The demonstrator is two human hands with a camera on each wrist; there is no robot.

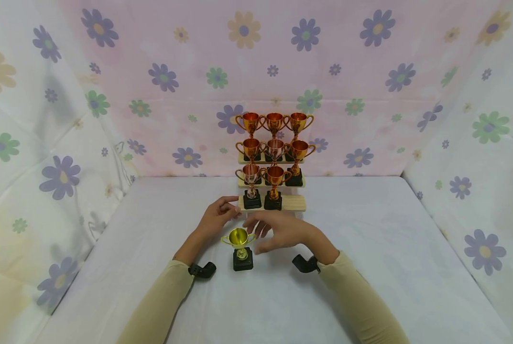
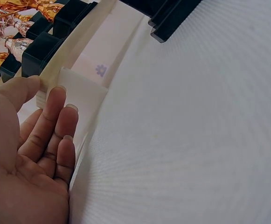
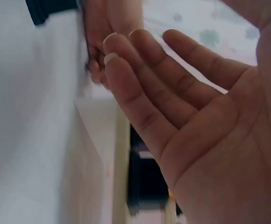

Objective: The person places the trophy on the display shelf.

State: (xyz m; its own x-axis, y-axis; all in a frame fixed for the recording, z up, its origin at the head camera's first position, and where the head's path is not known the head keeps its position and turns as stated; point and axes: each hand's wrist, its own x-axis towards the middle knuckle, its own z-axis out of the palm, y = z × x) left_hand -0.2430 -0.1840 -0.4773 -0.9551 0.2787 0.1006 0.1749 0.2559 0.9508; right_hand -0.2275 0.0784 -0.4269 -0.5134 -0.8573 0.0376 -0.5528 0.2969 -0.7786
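My left hand [image 1: 217, 217] is at the left end of a tiered wooden shelf [image 1: 294, 203]. In the left wrist view, its thumb [image 2: 25, 91] and index finger pinch the end of the lowest plank [image 2: 91, 32]. A gold trophy cup [image 1: 238, 238] on a black base stands upright on the table in front of the shelf. My right hand [image 1: 286, 229] hovers just right of this cup, fingers spread and relaxed, holding nothing. On the lowest step stand a rose-pink trophy [image 1: 251, 176] and a bronze trophy [image 1: 275, 177], leaving bare wood at the right.
Several more trophies [image 1: 275, 123], mostly bronze, fill the upper steps behind. The shelf stands near the back of a white-covered table [image 1: 411, 267]. Flower-printed cloth [image 1: 346, 57] hangs behind and at both sides. Each wrist carries a black camera mount [image 1: 202, 271].
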